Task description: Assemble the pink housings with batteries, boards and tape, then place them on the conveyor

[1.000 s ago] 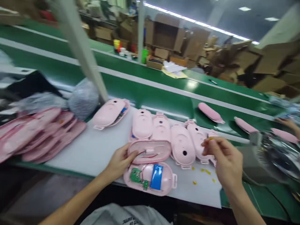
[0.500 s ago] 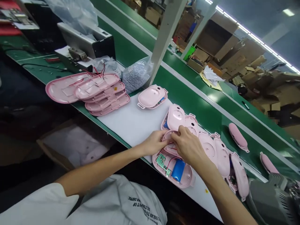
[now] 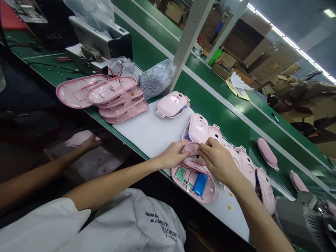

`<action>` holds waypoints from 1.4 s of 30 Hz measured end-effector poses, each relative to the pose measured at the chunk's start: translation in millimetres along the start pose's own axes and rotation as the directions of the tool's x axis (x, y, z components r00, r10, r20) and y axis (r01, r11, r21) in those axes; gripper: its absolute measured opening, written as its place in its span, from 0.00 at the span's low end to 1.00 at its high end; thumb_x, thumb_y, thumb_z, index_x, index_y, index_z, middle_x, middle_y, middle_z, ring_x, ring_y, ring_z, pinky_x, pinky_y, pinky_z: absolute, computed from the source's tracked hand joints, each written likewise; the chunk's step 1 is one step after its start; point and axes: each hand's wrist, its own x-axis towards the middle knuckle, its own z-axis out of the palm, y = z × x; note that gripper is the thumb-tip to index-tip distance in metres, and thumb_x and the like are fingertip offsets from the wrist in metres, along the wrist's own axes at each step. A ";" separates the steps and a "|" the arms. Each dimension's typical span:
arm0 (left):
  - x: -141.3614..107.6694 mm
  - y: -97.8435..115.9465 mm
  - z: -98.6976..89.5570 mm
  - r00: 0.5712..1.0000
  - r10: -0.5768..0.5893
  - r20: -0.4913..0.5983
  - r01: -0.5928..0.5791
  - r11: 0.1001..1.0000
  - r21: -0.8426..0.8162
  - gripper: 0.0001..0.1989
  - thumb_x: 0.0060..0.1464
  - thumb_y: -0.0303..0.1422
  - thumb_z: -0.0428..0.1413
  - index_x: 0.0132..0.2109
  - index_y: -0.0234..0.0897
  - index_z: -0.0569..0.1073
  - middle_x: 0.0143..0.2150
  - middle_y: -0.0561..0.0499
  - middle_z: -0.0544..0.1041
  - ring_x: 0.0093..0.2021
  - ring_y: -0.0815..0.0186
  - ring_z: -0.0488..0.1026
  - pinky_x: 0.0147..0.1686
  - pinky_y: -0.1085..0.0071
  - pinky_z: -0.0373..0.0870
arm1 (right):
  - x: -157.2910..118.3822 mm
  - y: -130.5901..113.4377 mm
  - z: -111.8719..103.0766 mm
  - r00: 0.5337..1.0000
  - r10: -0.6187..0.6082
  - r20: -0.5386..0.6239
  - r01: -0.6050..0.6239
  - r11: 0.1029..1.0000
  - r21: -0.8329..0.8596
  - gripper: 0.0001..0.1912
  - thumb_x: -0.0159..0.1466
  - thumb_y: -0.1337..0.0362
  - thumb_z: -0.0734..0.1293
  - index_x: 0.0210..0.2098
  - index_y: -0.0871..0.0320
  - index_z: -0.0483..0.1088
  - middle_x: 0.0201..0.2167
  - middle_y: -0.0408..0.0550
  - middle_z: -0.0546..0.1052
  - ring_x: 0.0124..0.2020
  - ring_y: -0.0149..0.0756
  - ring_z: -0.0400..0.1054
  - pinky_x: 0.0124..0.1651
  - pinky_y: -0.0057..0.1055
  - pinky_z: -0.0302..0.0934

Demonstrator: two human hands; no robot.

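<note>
A pink plastic shell half (image 3: 189, 149), its hollow side up, is gripped at its left edge by my left hand (image 3: 173, 154), thumb inside the rim. Over its right part my right hand (image 3: 219, 157) has its fingertips pinched together; what lies between them is hidden. Red wires run from this half. Just below it lies the matching shell half (image 3: 210, 196), holding a green circuit board (image 3: 181, 175) and a blue battery pack (image 3: 200, 184).
A stack of pink shells (image 3: 123, 113) sits on the left beside a bag of small metal parts (image 3: 157, 78). More assembled shells (image 3: 173, 104) lie on the white mat (image 3: 147, 136). A co-worker's hand (image 3: 91, 141) reaches over a box below the bench. A grey machine (image 3: 296, 217) stands right.
A co-worker's arm has come into view on the left with a pale shell near its hand. My right hand has shifted slightly right, uncovering more of the shell half's inside.
</note>
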 end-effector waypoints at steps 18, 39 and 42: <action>-4.7 -4.8 11.1 0.993 0.043 -0.109 -0.040 0.999 0.029 0.12 0.56 0.31 0.53 0.47 0.35 0.71 0.37 0.51 0.75 0.46 0.59 0.73 0.49 0.65 0.68 | 3.4 -36.7 24.2 0.998 0.033 -0.062 -0.058 0.889 -0.454 0.09 0.58 0.75 0.60 0.31 0.59 0.70 0.35 0.56 0.64 0.38 0.44 0.58 0.29 0.33 0.52; -6.9 6.7 10.1 0.956 0.262 -0.130 -0.253 0.964 0.084 0.10 0.59 0.30 0.54 0.48 0.36 0.72 0.50 0.47 0.73 0.56 0.61 0.67 0.59 0.65 0.59 | -11.7 1.3 24.3 0.990 0.134 -0.051 -0.123 0.976 0.180 0.12 0.69 0.62 0.56 0.38 0.55 0.70 0.33 0.45 0.65 0.33 0.34 0.63 0.34 0.30 0.54; -6.5 6.9 12.7 0.971 0.191 -0.145 -0.183 0.981 0.069 0.08 0.59 0.33 0.55 0.45 0.36 0.74 0.47 0.48 0.75 0.50 0.62 0.70 0.53 0.68 0.64 | -8.0 -3.9 28.3 0.991 0.114 -0.067 -0.108 0.990 0.091 0.12 0.69 0.64 0.56 0.35 0.56 0.70 0.33 0.46 0.65 0.34 0.35 0.63 0.31 0.30 0.52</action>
